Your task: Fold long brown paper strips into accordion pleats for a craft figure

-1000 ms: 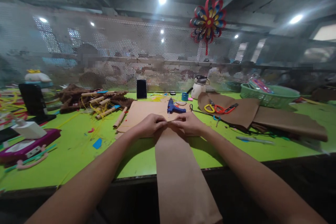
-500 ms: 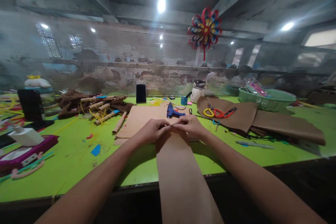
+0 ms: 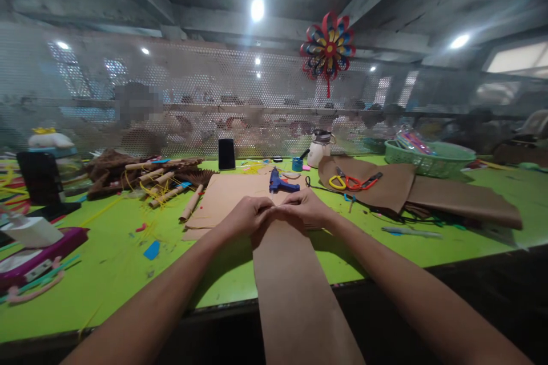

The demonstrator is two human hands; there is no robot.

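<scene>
A long strip of brown kraft paper (image 3: 295,285) runs from the table's front edge toward me and out of the bottom of the view. At its far end, my left hand (image 3: 252,214) pinches the edge with thumb and fingers. My right hand (image 3: 306,208) grips the same edge, its fingertips touching the left ones. What the fingertips do to the edge is too small to make out. Just beyond the hands lies a blue glue gun (image 3: 282,182) on flat sheets of brown paper (image 3: 222,194).
On the green table (image 3: 115,274) are rolled paper tubes (image 3: 160,185), scissors (image 3: 353,182) on folded brown paper (image 3: 466,199), a pen (image 3: 411,232), a purple power strip (image 3: 51,254), a phone (image 3: 226,154) and a green basket (image 3: 445,165). A paper flower (image 3: 329,48) hangs above a mesh screen.
Both hands keep pinching the paper's far edge and have shifted only slightly, the fingers drawing closer together. The whole view has turned a little to the right.
</scene>
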